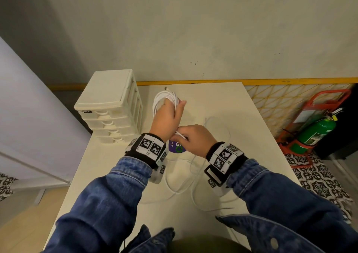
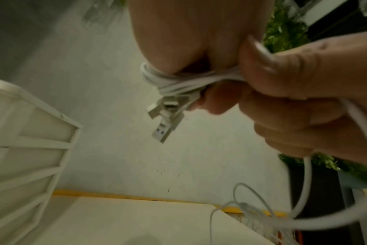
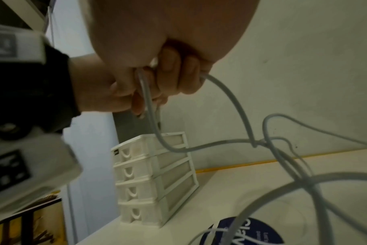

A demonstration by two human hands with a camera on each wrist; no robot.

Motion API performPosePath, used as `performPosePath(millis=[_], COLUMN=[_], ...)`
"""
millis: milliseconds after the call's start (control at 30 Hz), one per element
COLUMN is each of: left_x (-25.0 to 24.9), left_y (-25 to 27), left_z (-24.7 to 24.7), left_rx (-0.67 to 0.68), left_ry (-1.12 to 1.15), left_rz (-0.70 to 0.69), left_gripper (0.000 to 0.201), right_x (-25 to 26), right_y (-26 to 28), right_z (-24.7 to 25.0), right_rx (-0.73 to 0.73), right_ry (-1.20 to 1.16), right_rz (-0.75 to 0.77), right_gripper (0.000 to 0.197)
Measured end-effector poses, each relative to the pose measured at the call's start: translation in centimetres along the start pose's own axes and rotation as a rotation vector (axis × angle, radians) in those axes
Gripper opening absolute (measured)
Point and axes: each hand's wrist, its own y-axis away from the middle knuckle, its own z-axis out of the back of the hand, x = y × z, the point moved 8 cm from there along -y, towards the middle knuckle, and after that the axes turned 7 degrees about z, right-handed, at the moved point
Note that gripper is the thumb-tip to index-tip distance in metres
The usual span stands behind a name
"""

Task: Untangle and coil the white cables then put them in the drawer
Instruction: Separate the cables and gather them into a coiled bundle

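Note:
My left hand [image 1: 168, 117] is raised over the table and grips a coil of white cable [image 1: 165, 99] wound round its fingers. In the left wrist view the coil [image 2: 170, 81] crosses below the palm, and several USB plugs [image 2: 165, 119] hang from it. Just behind that wrist, my right hand [image 1: 194, 136] pinches a white strand [image 1: 181, 135]. In the right wrist view its curled fingers [image 3: 178, 74] hold the cable [image 3: 233, 106], which runs down into a knot [image 3: 260, 142]. Loose white cable [image 1: 182, 187] loops over the table [image 1: 222, 101] under both forearms.
A white unit of several drawers [image 1: 111, 107], all closed, stands at the table's back left corner, also seen in the right wrist view [image 3: 155, 179]. A round purple sticker [image 1: 175, 147] lies under the hands. A green fire extinguisher [image 1: 317, 132] in a red stand sits right of the table.

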Motion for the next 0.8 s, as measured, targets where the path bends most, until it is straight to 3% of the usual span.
performPosePath(millis=[67, 167, 300, 467, 600, 800], left_x=[0.7, 1.5, 2.2, 1.7, 1.4, 1.4], left_y=[-0.1, 0.3, 1.3, 3.2, 4.0, 4.1], left_z=[-0.9, -2.2, -3.5, -5.2, -5.7, -5.4], left_rx=[0.087, 0.244, 0.457, 0.708, 0.787, 0.791], left_ry=[-0.146, -0.158, -0.023, 0.223, 0.305, 0.305], left_rz=[0.041, 0.093, 0.231, 0.343, 0.375, 0.378], left_gripper=[0.042, 0.043, 0.037, 0.057, 0.043, 0.029], right_x=[-0.5, -1.7, -2.9, -4.2, -4.8, -5.7], right_y=[0.0, 0.1, 0.5, 0.7, 0.6, 1.0], right_z=[1.1, 2.5, 3.7, 5.0, 4.6, 4.7], right_rx=[-0.044, -0.089, -0.153, -0.227, -0.145, -0.172], right_ry=[-0.063, -0.134, -0.205, -0.176, -0.218, -0.325], right_rz=[-0.029, -0.091, -0.139, -0.159, -0.13, -0.189], right_gripper=[0.023, 0.013, 0.018, 0.037, 0.02, 0.021])
